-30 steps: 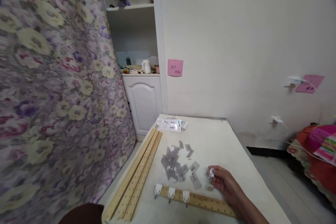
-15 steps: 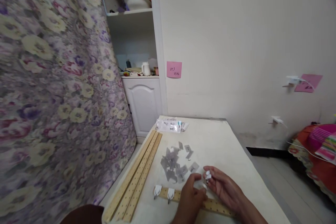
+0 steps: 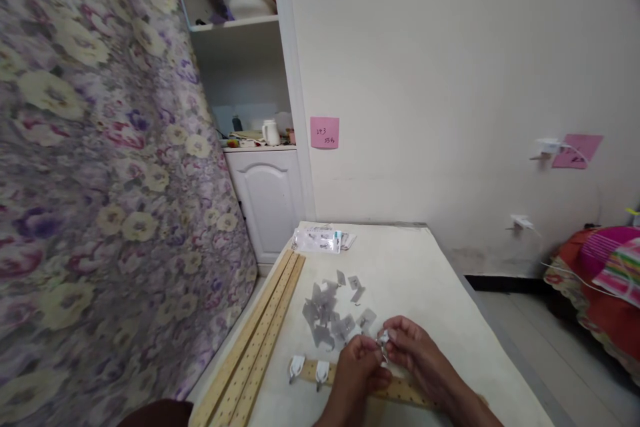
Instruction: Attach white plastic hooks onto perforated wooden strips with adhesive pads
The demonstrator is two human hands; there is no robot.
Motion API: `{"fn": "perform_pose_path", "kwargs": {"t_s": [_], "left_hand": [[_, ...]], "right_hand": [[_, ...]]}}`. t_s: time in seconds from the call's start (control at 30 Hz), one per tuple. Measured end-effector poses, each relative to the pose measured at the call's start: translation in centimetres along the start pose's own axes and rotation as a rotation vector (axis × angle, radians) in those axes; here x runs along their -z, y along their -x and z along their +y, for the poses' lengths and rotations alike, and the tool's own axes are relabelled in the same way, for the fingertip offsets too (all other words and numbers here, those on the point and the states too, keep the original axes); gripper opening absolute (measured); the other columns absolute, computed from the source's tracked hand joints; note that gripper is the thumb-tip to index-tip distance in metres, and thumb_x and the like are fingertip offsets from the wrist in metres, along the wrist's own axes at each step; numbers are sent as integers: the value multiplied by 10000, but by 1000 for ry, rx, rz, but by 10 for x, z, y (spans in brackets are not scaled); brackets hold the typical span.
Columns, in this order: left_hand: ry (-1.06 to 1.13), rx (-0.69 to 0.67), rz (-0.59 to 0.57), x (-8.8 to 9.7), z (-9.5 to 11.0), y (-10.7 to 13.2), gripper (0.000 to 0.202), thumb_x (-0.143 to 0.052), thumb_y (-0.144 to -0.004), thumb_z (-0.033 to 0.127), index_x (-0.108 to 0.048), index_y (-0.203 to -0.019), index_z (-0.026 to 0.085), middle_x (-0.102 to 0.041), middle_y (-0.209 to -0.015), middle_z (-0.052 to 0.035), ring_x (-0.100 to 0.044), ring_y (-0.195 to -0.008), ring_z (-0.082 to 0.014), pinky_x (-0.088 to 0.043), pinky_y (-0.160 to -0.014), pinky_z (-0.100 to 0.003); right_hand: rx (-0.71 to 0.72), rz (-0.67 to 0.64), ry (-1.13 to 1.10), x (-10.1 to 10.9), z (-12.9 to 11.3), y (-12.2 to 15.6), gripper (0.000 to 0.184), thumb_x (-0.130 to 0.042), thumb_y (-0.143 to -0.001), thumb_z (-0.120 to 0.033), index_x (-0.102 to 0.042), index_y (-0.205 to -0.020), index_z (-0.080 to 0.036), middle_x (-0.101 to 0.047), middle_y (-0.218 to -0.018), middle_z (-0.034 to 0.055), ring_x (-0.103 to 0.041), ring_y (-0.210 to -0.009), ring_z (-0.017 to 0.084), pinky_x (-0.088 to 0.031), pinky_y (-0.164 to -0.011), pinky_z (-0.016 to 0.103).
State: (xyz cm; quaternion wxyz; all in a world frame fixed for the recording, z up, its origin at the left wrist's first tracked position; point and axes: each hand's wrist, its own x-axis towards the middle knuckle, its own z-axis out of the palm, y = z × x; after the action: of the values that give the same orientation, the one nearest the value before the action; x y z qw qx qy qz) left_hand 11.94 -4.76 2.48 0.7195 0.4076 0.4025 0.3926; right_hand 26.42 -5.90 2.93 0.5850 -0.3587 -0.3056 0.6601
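A small white hook (image 3: 384, 336) with a metal prong is between my two hands, over a perforated wooden strip (image 3: 400, 392). My right hand (image 3: 420, 353) pinches its white body with thumb and fingertips. From the other side, the thumb and forefinger of my left hand (image 3: 354, 368) close on the hook's near edge; the exact contact is partly hidden. Two more white hooks, one at the strip's end (image 3: 297, 367) and another beside it (image 3: 321, 372), sit on the strip. Just beyond my hands lies a loose pile of grey see-through hook pieces (image 3: 323, 313).
Long perforated wooden strips (image 3: 265, 340) lie side by side along the table's left edge. Clear packaging (image 3: 316, 241) rests at the far end of the white table (image 3: 400, 260). A floral curtain (image 3: 115, 180) hangs on the left, and a wall rises behind the table.
My left hand's fingers have moved from apart to pinched together at the hook. My right hand has brought the hook slightly left, and the camera view has shifted a little.
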Motion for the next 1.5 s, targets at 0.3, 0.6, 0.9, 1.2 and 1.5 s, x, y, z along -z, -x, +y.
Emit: {"fn": "perform_pose_path", "kwargs": {"t_s": [0.3, 0.6, 0.9, 1.2, 1.5], "left_hand": [[251, 108, -39, 1, 3, 13, 206, -671, -643, 218, -503, -756, 179, -630, -657, 17, -613, -542, -111, -417, -517, -207], [535, 238, -41, -2, 3, 31, 170, -736, -624, 184, -601, -719, 141, -636, -601, -1, -591, -531, -76, -418, -511, -150], [428, 174, -94, -5, -2, 32, 200, -681, -630, 326, -601, -610, 144, -522, -490, 40, -369, -392, -16, -213, -370, -127], [284, 403, -187, -2, -15, 30, 186, -608, -650, 339, -491, -610, 200, -285, -371, 98, -175, -301, -26, -30, -364, -200], [313, 217, -205, -9, -31, 33, 372, -643, -567, 488, -601, -722, 153, -563, -596, 12, -321, -308, -14, -80, -379, -228]], "right_hand": [[258, 340, 862, 43, 11, -21, 123, -615, -679, -340, -584, -681, -220, -567, -562, -32, -511, -545, 141, -398, -544, 259], [217, 113, 897, 32, 4, -8, 209, -543, -737, -318, -657, -876, -213, -652, -811, 37, -577, -622, 156, -447, -574, 274], [-71, -309, 493, 11, -5, 12, 261, -629, -734, -376, -605, -896, -173, -644, -700, 2, -545, -505, 85, -427, -493, 207], [-106, -423, 467, 7, -11, 19, 257, -724, -640, -223, -643, -874, -151, -678, -731, 19, -600, -651, 111, -409, -602, 214], [-135, -311, 558, 13, -10, 18, 194, -675, -674, -308, -564, -716, -155, -601, -574, -33, -522, -460, 76, -384, -468, 190]]}}
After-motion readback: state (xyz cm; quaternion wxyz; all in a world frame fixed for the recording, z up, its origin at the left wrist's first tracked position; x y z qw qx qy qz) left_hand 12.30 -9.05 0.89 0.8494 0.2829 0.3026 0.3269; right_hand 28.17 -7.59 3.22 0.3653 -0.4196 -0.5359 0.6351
